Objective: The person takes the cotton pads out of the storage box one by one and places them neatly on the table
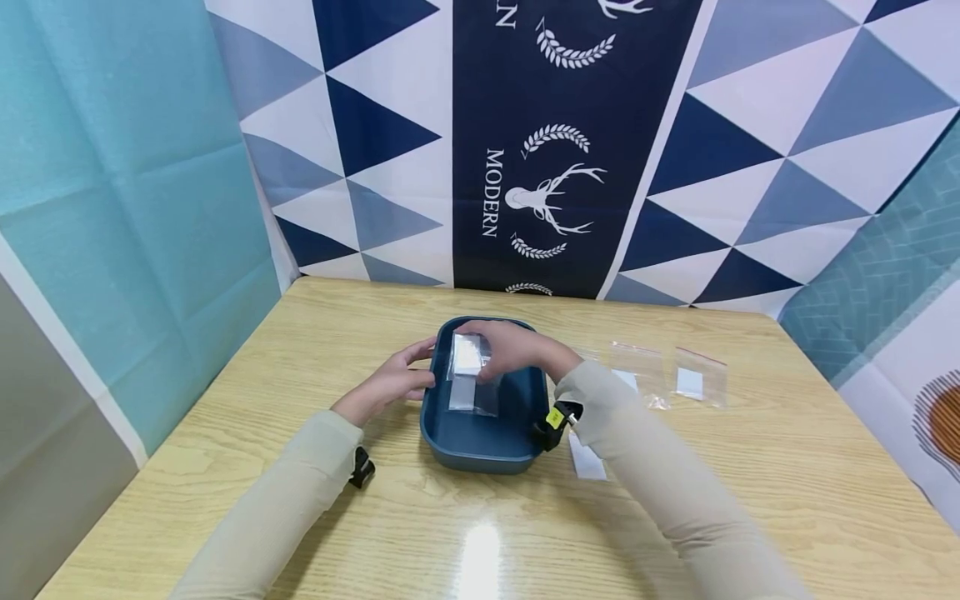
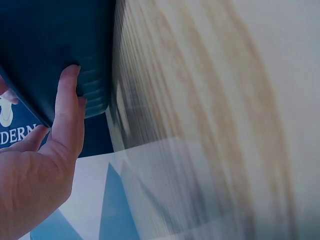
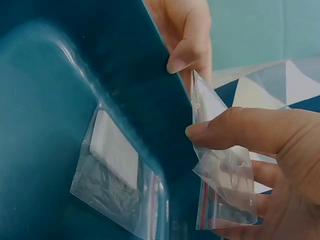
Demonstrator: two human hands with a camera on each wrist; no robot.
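Observation:
A dark blue rectangular container [image 1: 480, 446] stands open on the table. My left hand [image 1: 390, 383] holds its left side, with straight fingers along the outer wall and the thumb at the rim, as the left wrist view also shows. Over the container's far part, my right hand [image 1: 517, 346] pinches a small clear zip bag [image 3: 227, 175] with something white inside, between thumb and fingers. Another clear zip bag [image 3: 115, 150] with a flat white piece in it lies on the container's floor, just below the held one. The right hand's lower fingers are partly behind the held bag.
To the right of the container, clear zip bags [image 1: 701, 379] with white pieces lie on the wooden table [image 1: 750, 467]. A white piece [image 1: 587, 458] lies nearer, partly under the right forearm. Patterned cloth [image 1: 390, 167] hangs behind the table, and a teal cloth [image 1: 142, 183] at the left.

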